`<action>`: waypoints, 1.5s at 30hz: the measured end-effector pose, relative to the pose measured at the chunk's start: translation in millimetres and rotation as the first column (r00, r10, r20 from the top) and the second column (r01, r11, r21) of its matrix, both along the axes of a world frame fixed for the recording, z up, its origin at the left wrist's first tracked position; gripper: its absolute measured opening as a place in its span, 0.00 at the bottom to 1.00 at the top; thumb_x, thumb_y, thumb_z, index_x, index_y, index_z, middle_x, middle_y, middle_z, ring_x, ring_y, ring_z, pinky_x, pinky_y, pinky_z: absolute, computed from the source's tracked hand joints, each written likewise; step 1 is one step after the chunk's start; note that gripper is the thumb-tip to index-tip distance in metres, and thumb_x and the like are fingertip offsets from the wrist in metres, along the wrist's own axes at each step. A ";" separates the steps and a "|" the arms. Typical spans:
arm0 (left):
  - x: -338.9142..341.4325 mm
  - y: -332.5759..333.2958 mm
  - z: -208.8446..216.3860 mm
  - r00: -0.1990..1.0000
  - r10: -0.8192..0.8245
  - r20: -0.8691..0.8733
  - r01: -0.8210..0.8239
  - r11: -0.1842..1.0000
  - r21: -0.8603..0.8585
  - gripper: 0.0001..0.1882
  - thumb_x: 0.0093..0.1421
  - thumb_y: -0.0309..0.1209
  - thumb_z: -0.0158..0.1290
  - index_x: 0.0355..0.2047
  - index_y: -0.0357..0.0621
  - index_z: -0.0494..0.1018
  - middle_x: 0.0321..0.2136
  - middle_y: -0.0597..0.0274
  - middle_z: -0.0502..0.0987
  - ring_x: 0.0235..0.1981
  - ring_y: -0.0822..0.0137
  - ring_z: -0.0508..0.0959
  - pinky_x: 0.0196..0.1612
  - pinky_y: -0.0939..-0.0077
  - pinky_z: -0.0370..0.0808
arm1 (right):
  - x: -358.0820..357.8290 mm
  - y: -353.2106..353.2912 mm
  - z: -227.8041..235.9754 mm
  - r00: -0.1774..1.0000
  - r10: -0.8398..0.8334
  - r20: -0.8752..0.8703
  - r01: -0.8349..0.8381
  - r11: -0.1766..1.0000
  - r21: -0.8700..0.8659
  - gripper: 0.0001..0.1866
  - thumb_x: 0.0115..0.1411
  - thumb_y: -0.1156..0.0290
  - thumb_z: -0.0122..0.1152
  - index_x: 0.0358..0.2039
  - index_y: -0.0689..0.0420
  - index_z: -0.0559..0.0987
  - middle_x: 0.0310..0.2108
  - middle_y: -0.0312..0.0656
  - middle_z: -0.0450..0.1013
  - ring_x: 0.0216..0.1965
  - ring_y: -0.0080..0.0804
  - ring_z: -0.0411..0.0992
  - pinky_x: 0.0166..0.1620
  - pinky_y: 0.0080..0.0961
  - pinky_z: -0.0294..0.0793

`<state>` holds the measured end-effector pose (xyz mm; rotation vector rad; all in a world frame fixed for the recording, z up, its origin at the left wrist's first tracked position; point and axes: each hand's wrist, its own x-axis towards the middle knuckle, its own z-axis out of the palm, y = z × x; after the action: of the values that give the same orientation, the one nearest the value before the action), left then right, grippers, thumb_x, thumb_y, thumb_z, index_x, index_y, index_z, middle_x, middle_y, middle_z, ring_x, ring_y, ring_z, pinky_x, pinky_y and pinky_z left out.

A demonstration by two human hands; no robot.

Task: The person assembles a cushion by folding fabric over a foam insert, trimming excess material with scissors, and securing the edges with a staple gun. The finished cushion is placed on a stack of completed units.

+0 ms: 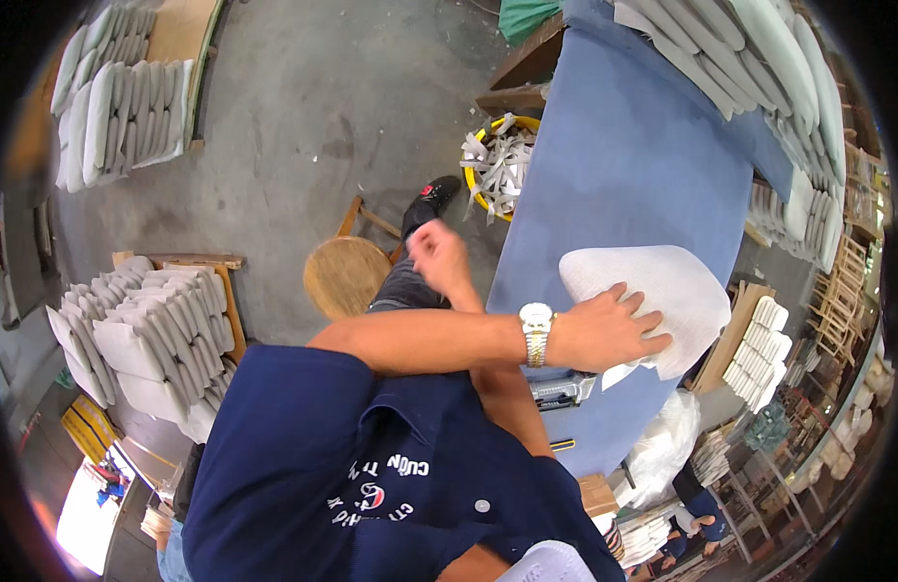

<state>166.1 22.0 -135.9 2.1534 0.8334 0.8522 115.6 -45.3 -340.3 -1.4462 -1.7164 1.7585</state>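
My left hand [609, 328], with a watch at the wrist, lies with spread fingers on a pale, fabric-covered seat pad [653, 276]. The pad rests on a blue-topped table [624, 175]; a torn white edge shows beneath my hand. My right forearm passes under the left one, and my right hand [439, 254] is over my leg, away from the table. Motion smears its fingers, so I cannot make out whether it holds anything. Beside my left wrist lies a metallic, stapler-like tool [562, 390], partly covered. A small yellow-and-black item [562, 445] sits closer to me.
A yellow-rimmed bin [471, 179] of fabric scraps stands left of the table. A round wooden stool [347, 278] is by my leg. Stacks of pale pads [163, 335] fill the left; more pads [750, 58] are piled at the far right. Another person [701, 514] appears lower right.
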 end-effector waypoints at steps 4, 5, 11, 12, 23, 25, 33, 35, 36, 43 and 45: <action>-18.4 -6.5 -22.6 0.999 0.037 -0.022 -0.039 0.997 -0.069 0.35 0.60 0.29 0.54 0.69 0.53 0.63 0.67 0.49 0.68 0.68 0.42 0.68 0.70 0.45 0.65 | 19.4 47.1 -31.5 0.713 -0.655 0.248 0.696 0.623 -0.357 0.18 0.70 0.68 0.61 0.57 0.61 0.73 0.40 0.44 0.81 0.32 0.30 0.81 0.31 0.23 0.79; -27.7 -7.2 -27.4 0.999 0.026 -0.037 -0.030 0.993 -0.118 0.36 0.60 0.29 0.55 0.70 0.53 0.62 0.68 0.49 0.67 0.69 0.45 0.67 0.71 0.46 0.64 | 21.0 43.9 -28.4 0.800 -0.572 0.182 0.588 0.685 -0.431 0.20 0.70 0.66 0.61 0.59 0.61 0.72 0.42 0.44 0.81 0.33 0.30 0.81 0.32 0.23 0.80; -59.2 22.6 -46.4 0.996 -0.086 0.038 0.094 0.949 -0.302 0.42 0.55 0.31 0.62 0.71 0.49 0.61 0.70 0.52 0.66 0.70 0.54 0.66 0.72 0.52 0.63 | 126.7 -59.2 -37.5 0.804 -0.527 -0.275 0.464 0.845 -0.264 0.26 0.66 0.67 0.68 0.62 0.57 0.73 0.43 0.36 0.81 0.38 0.28 0.80 0.45 0.26 0.81; -67.0 32.6 -48.8 0.997 -0.055 0.047 0.067 0.946 -0.317 0.44 0.53 0.33 0.63 0.71 0.48 0.61 0.69 0.51 0.66 0.70 0.54 0.67 0.71 0.54 0.65 | 143.2 -63.7 -16.6 0.866 -0.492 -0.087 0.497 0.865 0.064 0.23 0.66 0.67 0.67 0.59 0.58 0.75 0.40 0.38 0.81 0.36 0.30 0.80 0.43 0.28 0.80; -57.5 54.3 -7.0 0.975 -0.139 -0.172 0.077 0.943 -0.324 0.41 0.58 0.31 0.65 0.71 0.43 0.61 0.60 0.41 0.75 0.60 0.42 0.76 0.62 0.57 0.73 | 250.5 -39.0 39.9 0.122 -0.787 0.605 0.777 0.455 0.435 0.31 0.58 0.55 0.71 0.55 0.59 0.74 0.43 0.51 0.79 0.46 0.56 0.78 0.50 0.45 0.78; -59.3 35.4 -20.6 0.972 -0.130 -0.195 0.068 0.952 -0.299 0.42 0.58 0.29 0.65 0.71 0.40 0.59 0.64 0.40 0.71 0.64 0.45 0.73 0.64 0.59 0.72 | 262.0 -45.2 55.6 0.240 -0.732 0.638 0.802 0.519 0.294 0.30 0.57 0.56 0.72 0.54 0.60 0.75 0.41 0.50 0.82 0.42 0.52 0.81 0.47 0.42 0.79; -65.0 1.6 -46.3 0.979 0.025 -0.202 -0.094 0.936 -0.338 0.41 0.58 0.30 0.67 0.70 0.39 0.62 0.56 0.45 0.79 0.58 0.53 0.80 0.58 0.63 0.76 | 287.2 -233.0 89.7 -0.024 -0.980 0.199 0.907 0.062 0.416 0.23 0.56 0.62 0.71 0.48 0.61 0.79 0.39 0.49 0.83 0.39 0.39 0.82 0.45 0.34 0.79; -62.0 3.5 -41.9 0.962 0.031 -0.271 -0.122 0.938 -0.326 0.39 0.58 0.31 0.67 0.68 0.39 0.65 0.53 0.48 0.82 0.55 0.56 0.81 0.57 0.64 0.76 | 302.8 -271.7 94.9 -0.173 -0.907 0.384 0.908 0.005 0.420 0.22 0.57 0.63 0.72 0.49 0.61 0.79 0.38 0.48 0.82 0.39 0.41 0.81 0.46 0.35 0.78; -59.2 5.3 -41.3 0.966 0.013 -0.260 -0.103 0.936 -0.337 0.38 0.58 0.31 0.67 0.67 0.39 0.66 0.52 0.49 0.82 0.54 0.58 0.81 0.57 0.65 0.76 | 314.0 -298.1 66.6 -0.262 -0.899 0.351 0.766 0.028 0.642 0.22 0.58 0.63 0.70 0.50 0.60 0.78 0.43 0.48 0.80 0.41 0.42 0.80 0.46 0.38 0.78; -89.7 49.0 -43.1 0.982 0.062 -0.181 -0.147 0.851 -0.504 0.29 0.60 0.32 0.67 0.58 0.31 0.72 0.51 0.52 0.81 0.50 0.61 0.80 0.54 0.67 0.78 | 258.2 -188.8 59.0 0.056 -0.965 0.257 0.651 0.230 0.724 0.27 0.54 0.71 0.70 0.56 0.53 0.77 0.59 0.49 0.70 0.58 0.52 0.69 0.58 0.47 0.70; -91.6 47.6 -39.7 0.969 0.142 -0.202 -0.240 0.734 -0.636 0.29 0.61 0.33 0.67 0.57 0.31 0.72 0.50 0.52 0.81 0.51 0.61 0.80 0.51 0.66 0.80 | 248.8 -172.8 48.4 0.058 -0.946 0.320 0.579 0.293 0.761 0.27 0.52 0.73 0.70 0.55 0.50 0.78 0.63 0.50 0.66 0.61 0.55 0.65 0.60 0.50 0.68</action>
<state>74.5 69.6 -175.6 1.5170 1.2322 0.3987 364.4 -218.2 -291.9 -2.3641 -0.8785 0.0099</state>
